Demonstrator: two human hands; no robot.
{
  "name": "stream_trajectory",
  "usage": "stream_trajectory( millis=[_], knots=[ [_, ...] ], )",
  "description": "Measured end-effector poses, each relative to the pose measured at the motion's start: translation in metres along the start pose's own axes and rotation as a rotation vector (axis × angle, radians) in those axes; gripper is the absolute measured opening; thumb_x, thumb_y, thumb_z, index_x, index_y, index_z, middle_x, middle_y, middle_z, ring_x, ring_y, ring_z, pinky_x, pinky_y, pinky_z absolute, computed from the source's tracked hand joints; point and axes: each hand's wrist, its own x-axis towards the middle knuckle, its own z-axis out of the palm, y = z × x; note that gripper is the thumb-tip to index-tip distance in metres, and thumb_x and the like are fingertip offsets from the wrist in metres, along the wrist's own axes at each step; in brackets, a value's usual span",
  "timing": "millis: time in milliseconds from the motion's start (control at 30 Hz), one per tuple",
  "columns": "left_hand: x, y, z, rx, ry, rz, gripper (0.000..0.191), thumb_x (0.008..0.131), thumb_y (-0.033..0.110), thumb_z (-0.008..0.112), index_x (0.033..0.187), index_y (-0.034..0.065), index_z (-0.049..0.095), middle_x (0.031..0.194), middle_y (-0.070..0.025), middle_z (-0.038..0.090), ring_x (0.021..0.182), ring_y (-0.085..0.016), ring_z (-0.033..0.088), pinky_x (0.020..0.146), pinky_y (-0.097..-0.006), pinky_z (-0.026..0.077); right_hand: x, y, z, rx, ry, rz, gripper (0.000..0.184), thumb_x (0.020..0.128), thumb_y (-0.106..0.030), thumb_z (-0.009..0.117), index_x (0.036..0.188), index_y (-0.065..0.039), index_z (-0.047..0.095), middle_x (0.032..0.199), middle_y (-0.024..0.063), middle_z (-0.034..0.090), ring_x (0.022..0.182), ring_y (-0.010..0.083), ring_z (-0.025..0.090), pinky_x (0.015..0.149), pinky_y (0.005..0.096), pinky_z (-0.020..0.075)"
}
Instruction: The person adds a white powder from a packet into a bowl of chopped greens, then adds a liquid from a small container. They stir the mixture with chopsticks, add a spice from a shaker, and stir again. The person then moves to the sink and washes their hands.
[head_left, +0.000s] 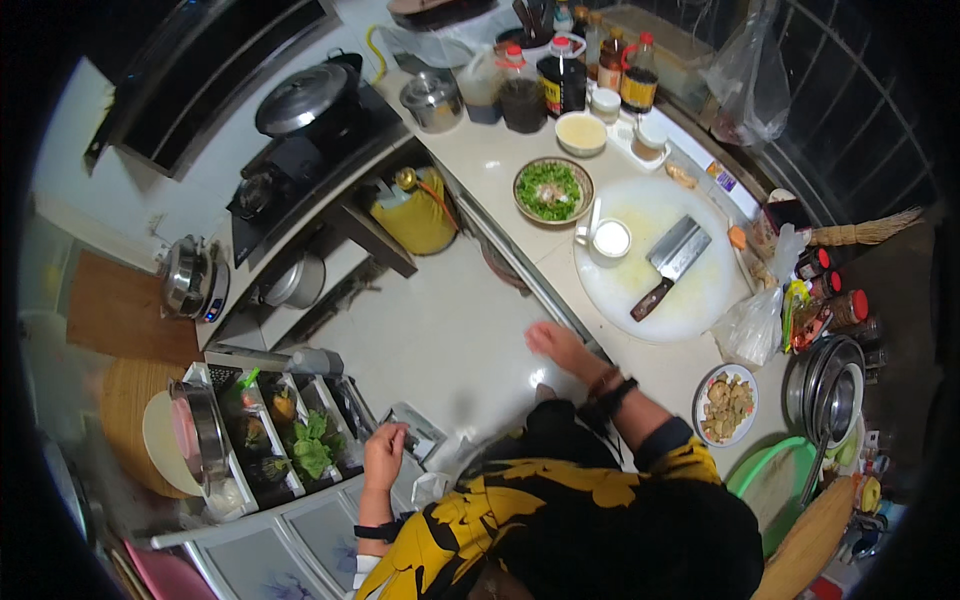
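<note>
My left hand (385, 453) hangs with curled fingers beside a rack (244, 469) holding leafy greens (311, 450); nothing shows in it. Blurred and loosely curled, my right hand (553, 343) is off the front edge of the tiled counter (547, 232), with no object visible in it. On that counter, a cleaver (679, 251) lies on a round white cutting board (615, 311). A white cup (609, 244) of white powder stands on the board's left side. Next to the board is a bowl of chopped greens (547, 187). A plate of sliced food (726, 405) sits nearer me.
Sauce bottles (562, 79) and a bowl of pale yellow contents (581, 133) stand at the counter's back. A lidded wok (311, 97) is on the stove (379, 112), with a gas cylinder (412, 217) below. Stacked metal bowls (814, 390) and a green basin (776, 472) are at right.
</note>
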Motion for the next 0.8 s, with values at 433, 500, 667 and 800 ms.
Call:
stream_trajectory(
  millis=[433, 500, 667, 800],
  knots=[
    [0.24, -0.045, -0.012, 0.002, -0.259, 0.144, 0.013, 0.096, 0.007, 0.057, 0.1, 0.0011, 0.068, 0.086, -0.0161, 0.064, 0.074, -0.031, 0.064, 0.067, -0.0356, 0.05, 0.146, -0.022, -0.039, 0.76, 0.669, 0.226, 0.03, 0.101, -0.034, 0.056, 0.112, -0.006, 0.056, 0.105, 0.0083, 0.065, 0.084, 0.0133, 0.063, 0.071, 0.0253, 0.0526],
    [0.296, -0.049, -0.018, 0.01, -0.335, 0.171, 0.013, 0.096, 0.005, 0.056, 0.101, 0.0014, 0.067, 0.086, -0.0153, 0.064, 0.074, -0.03, 0.064, 0.068, -0.0345, 0.05, 0.136, -0.029, -0.046, 0.76, 0.772, 0.322, 0.033, 0.099, -0.038, 0.058, 0.105, -0.005, 0.057, 0.093, 0.0061, 0.065, 0.075, 0.0127, 0.062, 0.066, 0.0243, 0.0517],
    [0.422, -0.049, -0.04, -0.019, -0.457, 0.392, 0.012, 0.094, 0.003, 0.057, 0.101, 0.0015, 0.067, 0.086, -0.0151, 0.064, 0.073, -0.029, 0.064, 0.066, -0.0356, 0.05, 0.127, -0.053, -0.053, 1.192, 1.234, 0.361, 0.057, 0.093, -0.063, 0.057, 0.096, -0.006, 0.055, 0.08, 0.0032, 0.061, 0.063, 0.0126, 0.059, 0.049, 0.0242, 0.0464],
    [0.504, -0.044, -0.043, 0.047, -0.572, 0.514, 0.012, 0.093, 0.003, 0.059, 0.101, 0.0037, 0.068, 0.089, -0.0156, 0.066, 0.075, -0.031, 0.064, 0.066, -0.0369, 0.05, 0.137, -0.054, -0.048, 1.121, 1.337, 0.326, 0.056, 0.092, -0.063, 0.059, 0.097, -0.007, 0.056, 0.084, 0.0021, 0.059, 0.068, 0.0139, 0.06, 0.053, 0.0242, 0.0446]
  ],
)
